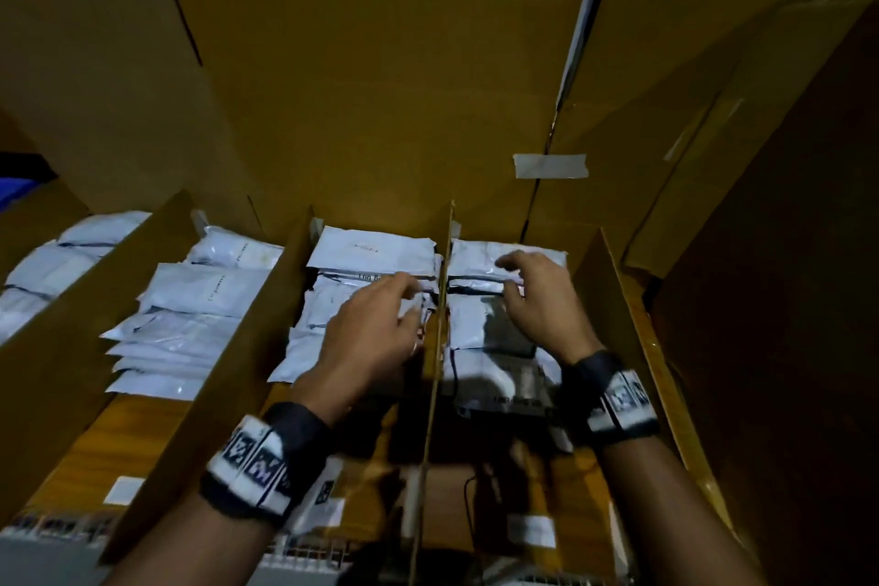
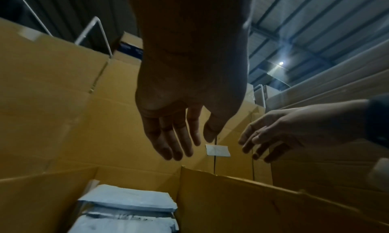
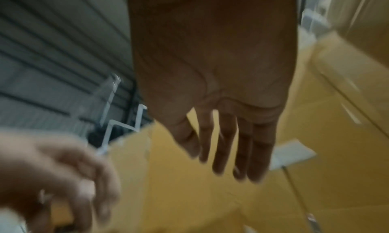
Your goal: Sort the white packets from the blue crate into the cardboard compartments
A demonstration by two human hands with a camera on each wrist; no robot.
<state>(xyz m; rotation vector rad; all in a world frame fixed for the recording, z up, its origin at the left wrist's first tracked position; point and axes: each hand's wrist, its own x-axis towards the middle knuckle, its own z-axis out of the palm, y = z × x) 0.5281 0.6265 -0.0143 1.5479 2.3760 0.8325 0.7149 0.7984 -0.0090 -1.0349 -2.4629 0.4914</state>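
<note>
Starting at the far left, a sliver of the blue crate (image 1: 14, 193) shows behind the cardboard, then the first compartment with white packets (image 1: 71, 252) lying flat. Next to the right, past a slanted cardboard divider (image 1: 119, 281), a second stack of packets (image 1: 200, 295) lies overlapped, long axes running left to right, the printed lines on them running near to far. In the third compartment another stack (image 1: 376, 250) lies the same way, long axis left to right, flat faces up. The left hand (image 1: 371, 324) hovers over this stack with fingers relaxed and spread, holding nothing; the left wrist view shows the palm well above the packets. A thin upright divider (image 1: 440, 324) stands between the two hands. Right of it, the fourth compartment holds a packet stack (image 1: 480, 252), partly shadowed, and the right hand (image 1: 537, 300) hangs over it, fingers loosely extended and grasping nothing. A tall cardboard wall (image 1: 380, 86) with tape strips (image 1: 549, 166) closes off the far side, and another cardboard panel (image 1: 632, 324) borders the right.
</note>
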